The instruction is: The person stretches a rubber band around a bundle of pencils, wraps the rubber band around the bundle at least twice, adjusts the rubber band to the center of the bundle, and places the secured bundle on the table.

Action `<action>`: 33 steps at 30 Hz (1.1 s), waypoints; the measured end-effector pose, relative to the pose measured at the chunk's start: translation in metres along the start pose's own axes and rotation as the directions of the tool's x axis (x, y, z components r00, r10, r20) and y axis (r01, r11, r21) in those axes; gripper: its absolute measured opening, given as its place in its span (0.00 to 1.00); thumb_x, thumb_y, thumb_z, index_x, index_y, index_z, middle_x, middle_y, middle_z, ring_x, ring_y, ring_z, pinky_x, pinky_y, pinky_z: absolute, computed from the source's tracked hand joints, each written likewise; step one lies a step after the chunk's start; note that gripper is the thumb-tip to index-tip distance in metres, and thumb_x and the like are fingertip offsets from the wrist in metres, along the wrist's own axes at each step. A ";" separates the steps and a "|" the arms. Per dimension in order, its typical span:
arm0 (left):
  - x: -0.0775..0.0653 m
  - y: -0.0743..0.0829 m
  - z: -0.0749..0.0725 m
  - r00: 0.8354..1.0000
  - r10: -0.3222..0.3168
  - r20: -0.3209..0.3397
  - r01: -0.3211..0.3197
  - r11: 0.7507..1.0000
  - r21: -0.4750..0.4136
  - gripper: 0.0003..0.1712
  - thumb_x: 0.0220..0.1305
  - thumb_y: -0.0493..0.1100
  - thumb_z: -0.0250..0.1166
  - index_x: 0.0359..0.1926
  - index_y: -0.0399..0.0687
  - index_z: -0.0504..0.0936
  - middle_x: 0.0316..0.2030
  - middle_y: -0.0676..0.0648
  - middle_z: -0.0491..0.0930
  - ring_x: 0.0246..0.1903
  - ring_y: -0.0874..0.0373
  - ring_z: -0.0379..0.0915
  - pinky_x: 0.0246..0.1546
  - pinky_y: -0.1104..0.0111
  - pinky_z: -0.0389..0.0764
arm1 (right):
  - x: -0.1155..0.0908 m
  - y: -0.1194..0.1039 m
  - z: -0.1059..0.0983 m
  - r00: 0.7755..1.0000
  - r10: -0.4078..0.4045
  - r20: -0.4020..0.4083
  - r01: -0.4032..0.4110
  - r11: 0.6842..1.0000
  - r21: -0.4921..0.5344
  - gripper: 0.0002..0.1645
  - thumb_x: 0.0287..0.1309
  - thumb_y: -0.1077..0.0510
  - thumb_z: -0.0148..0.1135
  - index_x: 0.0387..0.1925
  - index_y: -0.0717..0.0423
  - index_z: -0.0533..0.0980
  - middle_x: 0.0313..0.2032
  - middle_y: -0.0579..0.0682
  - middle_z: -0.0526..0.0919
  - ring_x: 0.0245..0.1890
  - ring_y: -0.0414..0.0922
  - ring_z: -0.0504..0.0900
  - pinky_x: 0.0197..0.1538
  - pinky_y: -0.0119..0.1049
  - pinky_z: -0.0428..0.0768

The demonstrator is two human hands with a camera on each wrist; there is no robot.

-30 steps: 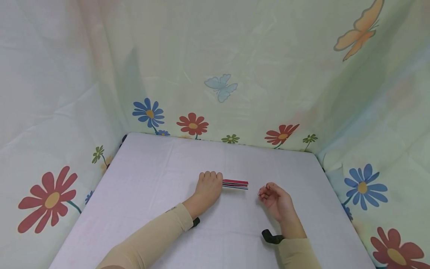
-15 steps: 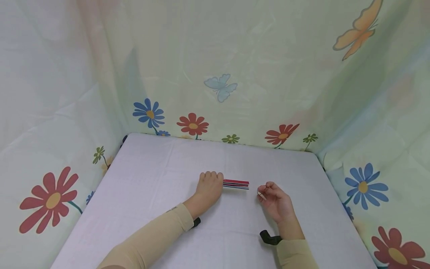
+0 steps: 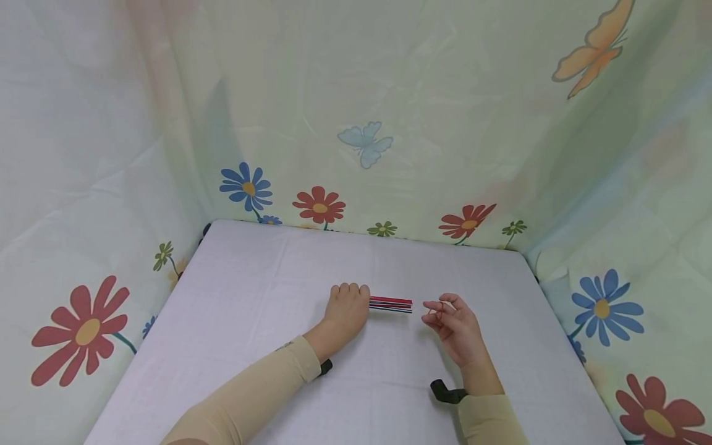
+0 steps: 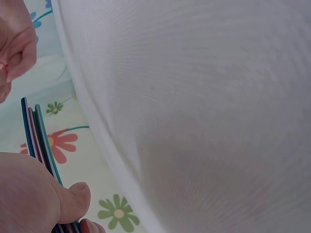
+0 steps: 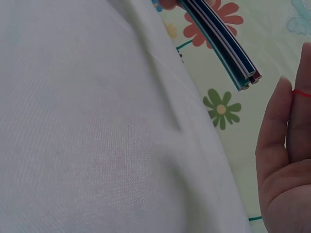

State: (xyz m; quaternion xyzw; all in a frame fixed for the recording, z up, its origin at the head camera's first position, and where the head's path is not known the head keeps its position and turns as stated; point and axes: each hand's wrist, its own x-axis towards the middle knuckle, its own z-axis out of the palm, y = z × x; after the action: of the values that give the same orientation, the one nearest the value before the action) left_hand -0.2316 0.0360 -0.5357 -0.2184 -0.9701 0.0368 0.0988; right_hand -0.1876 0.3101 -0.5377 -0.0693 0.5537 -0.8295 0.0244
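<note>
A bundle of slim striped pencils in red, blue and teal is gripped by my left hand over the table. Their ends stick out to the right, toward my right hand. A thin red rubber band loops over the fingers of the right hand, which are spread apart and hold it stretched. Those fingertips are just short of the pencil ends. In the left wrist view the left thumb lies along the pencils; the rest of the bundle is hidden inside the hand.
A white cloth covers the table. Curtains printed with flowers and butterflies stand behind it and along both sides. A black wrist mount shows by the right sleeve.
My right fingers have spread apart and stretched the rubber band; the hand has shifted slightly left, closer to the pencil ends. My left hand and the pencils are nearly still.
</note>
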 end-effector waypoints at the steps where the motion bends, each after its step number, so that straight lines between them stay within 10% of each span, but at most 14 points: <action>1: 0.000 0.000 0.000 1.000 -0.001 0.000 0.001 1.000 0.000 0.09 0.80 0.46 0.59 0.40 0.48 0.73 0.32 0.49 0.77 0.34 0.56 0.71 0.38 0.63 0.70 | 0.000 0.000 0.001 1.000 0.002 -0.011 -0.002 1.000 -0.004 0.19 0.76 0.76 0.47 0.54 0.51 0.69 0.48 0.46 0.94 0.38 0.40 0.92 0.51 0.35 0.89; 16: 0.001 -0.002 0.004 0.999 0.009 -0.033 -0.009 1.000 0.014 0.10 0.81 0.47 0.59 0.39 0.48 0.74 0.31 0.49 0.78 0.33 0.56 0.73 0.37 0.63 0.72 | -0.003 0.007 0.004 1.000 -0.002 0.012 0.000 0.986 0.169 0.13 0.82 0.65 0.51 0.40 0.51 0.79 0.44 0.49 0.95 0.38 0.41 0.94 0.51 0.35 0.89; 26: 0.001 -0.004 0.000 0.999 0.009 -0.037 -0.009 1.000 0.001 0.10 0.81 0.47 0.60 0.39 0.48 0.75 0.31 0.49 0.78 0.33 0.55 0.72 0.36 0.63 0.70 | -0.004 0.012 0.003 0.999 0.028 0.040 -0.039 0.953 0.300 0.19 0.84 0.61 0.47 0.55 0.54 0.85 0.48 0.48 0.92 0.48 0.42 0.92 0.54 0.37 0.89; 33: 0.001 -0.004 -0.004 0.999 0.013 -0.043 -0.013 1.000 -0.006 0.10 0.80 0.47 0.60 0.39 0.49 0.74 0.31 0.49 0.77 0.33 0.56 0.71 0.36 0.63 0.69 | -0.001 0.013 0.005 0.991 0.126 -0.032 -0.118 0.974 0.196 0.18 0.84 0.57 0.49 0.61 0.48 0.82 0.47 0.45 0.90 0.45 0.39 0.90 0.45 0.33 0.89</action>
State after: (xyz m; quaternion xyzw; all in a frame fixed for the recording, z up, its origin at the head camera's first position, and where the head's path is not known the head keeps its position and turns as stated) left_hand -0.2333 0.0335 -0.5309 -0.2258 -0.9664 0.0295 0.1188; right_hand -0.1866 0.3009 -0.5478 -0.0142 0.4740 -0.8776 0.0697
